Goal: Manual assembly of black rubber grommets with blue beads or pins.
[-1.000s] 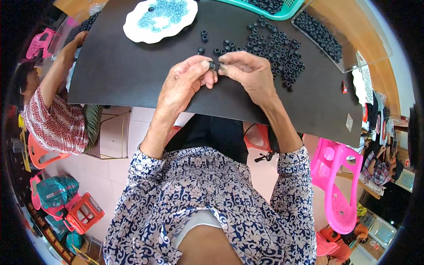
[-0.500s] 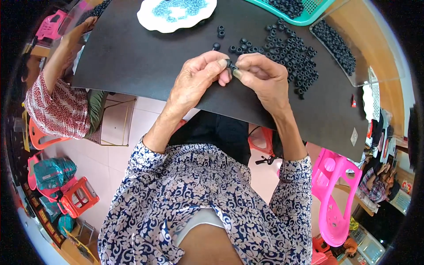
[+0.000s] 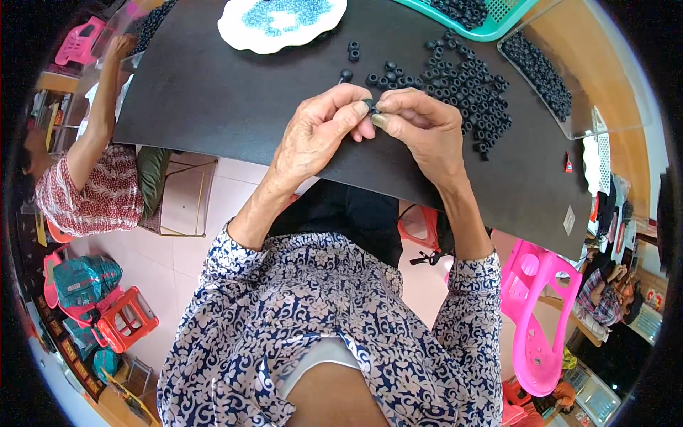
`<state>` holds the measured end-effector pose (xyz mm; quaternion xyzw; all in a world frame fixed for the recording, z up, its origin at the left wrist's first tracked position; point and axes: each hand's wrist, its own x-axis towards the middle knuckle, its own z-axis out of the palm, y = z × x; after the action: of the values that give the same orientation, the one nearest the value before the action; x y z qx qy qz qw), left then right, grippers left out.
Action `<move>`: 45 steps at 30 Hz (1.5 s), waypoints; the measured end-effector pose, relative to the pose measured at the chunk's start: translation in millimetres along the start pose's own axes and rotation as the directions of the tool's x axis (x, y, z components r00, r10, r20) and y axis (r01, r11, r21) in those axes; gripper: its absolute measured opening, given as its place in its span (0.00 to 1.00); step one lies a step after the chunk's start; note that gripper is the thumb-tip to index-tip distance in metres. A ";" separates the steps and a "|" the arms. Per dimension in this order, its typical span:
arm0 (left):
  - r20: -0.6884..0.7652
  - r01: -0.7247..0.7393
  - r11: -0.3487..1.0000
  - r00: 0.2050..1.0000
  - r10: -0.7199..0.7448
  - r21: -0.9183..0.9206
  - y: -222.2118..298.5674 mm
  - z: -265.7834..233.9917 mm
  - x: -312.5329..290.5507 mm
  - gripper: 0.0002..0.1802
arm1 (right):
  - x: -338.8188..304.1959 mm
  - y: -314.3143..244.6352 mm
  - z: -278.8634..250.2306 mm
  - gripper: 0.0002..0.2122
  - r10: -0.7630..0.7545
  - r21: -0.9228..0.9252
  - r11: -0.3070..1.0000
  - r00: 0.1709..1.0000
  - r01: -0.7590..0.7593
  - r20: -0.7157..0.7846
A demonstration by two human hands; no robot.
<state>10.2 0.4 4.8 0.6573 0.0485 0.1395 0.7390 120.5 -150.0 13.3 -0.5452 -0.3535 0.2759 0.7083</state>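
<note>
Over the near edge of the dark table (image 3: 206, 85), my two hands meet fingertip to fingertip. My left hand (image 3: 313, 135) pinches a small black round part (image 3: 369, 104) between thumb and forefinger. Closed beside it, my right hand (image 3: 427, 128) presses thumb and forefinger at the same part; whatever else its fingertips hold is too small to make out. Just beyond my left fingers lies a black ball-shaped piece (image 3: 346, 75) with a pale stem. A heap of black ring-shaped parts (image 3: 469, 89) spreads past my right hand, and a pair of them (image 3: 353, 51) lies farther off.
A white scalloped plate (image 3: 249, 44) of small blue pieces stands at the far side. A green basket (image 3: 509, 27) and a clear tray (image 3: 573, 128) hold more black parts. Another person (image 3: 107, 181) sits at the left; a pink chair (image 3: 530, 320) stands at the right.
My hands stay together with only slight finger movement around the black part. The person at the left has leaned back and shifted the arm.
</note>
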 end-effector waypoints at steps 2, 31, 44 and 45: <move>0.021 0.043 0.998 0.999 -0.042 -0.045 0.1 -1.7 -0.9 0.15 | 1.4 1.5 -0.3 0.09 0.007 0.046 0.999 0.999 -0.008 0.032; 0.031 -0.188 0.906 0.981 0.191 0.380 2.5 43.1 35.6 0.11 | 17.4 1.6 -63.6 0.12 0.188 0.163 0.966 0.979 -0.199 0.083; 0.017 -0.043 0.996 0.999 0.042 0.079 -6.9 15.7 15.0 0.13 | 19.8 9.0 -31.7 0.11 0.164 0.145 0.973 0.980 -0.179 0.114; 0.014 0.031 0.998 0.999 -0.030 -0.055 -7.8 11.3 13.1 0.14 | 18.2 8.8 -29.0 0.13 0.166 0.138 0.973 0.978 -0.183 0.128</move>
<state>26.8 -7.6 0.1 0.6366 0.0495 0.1252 0.7594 154.6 -150.4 3.9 -0.5028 -0.3229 0.3939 0.6984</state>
